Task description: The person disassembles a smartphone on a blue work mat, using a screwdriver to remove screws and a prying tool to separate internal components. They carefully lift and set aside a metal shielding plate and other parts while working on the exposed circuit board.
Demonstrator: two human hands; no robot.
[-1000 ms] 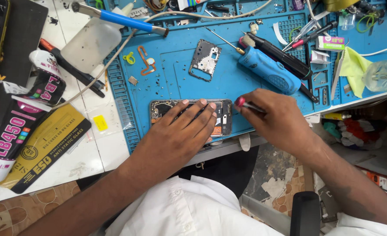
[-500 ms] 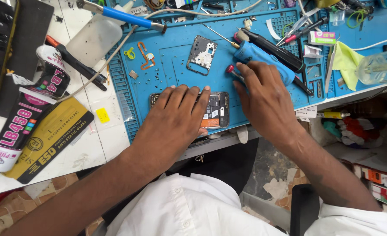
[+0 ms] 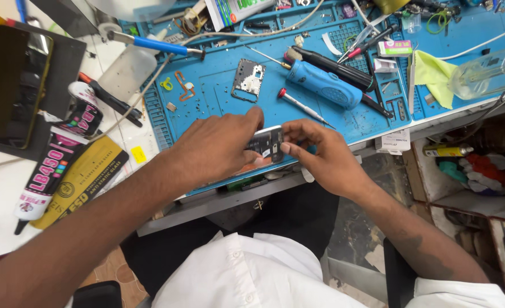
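**Two hands on an opened phone at the mat's near edge**

Two hands are seen closed around an opened smartphone (image 3: 267, 145), which lies at the near edge of the blue repair mat (image 3: 218, 108) on the tabletop. The left hand (image 3: 215, 149) is laid palm-down over the phone's left part, its fingers curled over the top edge, so that much of the body is hidden. The right hand (image 3: 321, 157) is held against the phone's right end, with thumb and forefinger pinching that end; the exposed inner parts of the phone are visible between the two hands.

At about 12 o'clock from the phone, a small metal phone plate (image 3: 248, 80) is lying flat on the mat, well apart from the hands. At roughly 1 o'clock, a thin screwdriver with a red cap (image 3: 305, 108) is laid loose on the mat, near the right hand but not touched. Beyond it, a blue electric screwdriver (image 3: 324, 85) is lying beside a black-handled tool (image 3: 338, 68). A yellow-green cloth (image 3: 435, 77) and a clear glass bottle (image 3: 486, 74) on its side are found at 2 o'clock.

At 11 o'clock, a blue-handled tool (image 3: 153, 44) is set at the mat's far corner, and small orange flex parts (image 3: 185, 85) are scattered near it. At 9 o'clock, off the mat, a glue tube (image 3: 44, 177) is resting on a yellow packet (image 3: 87, 177), and a dark phone (image 3: 13, 85) is lying on a black pad farther out.
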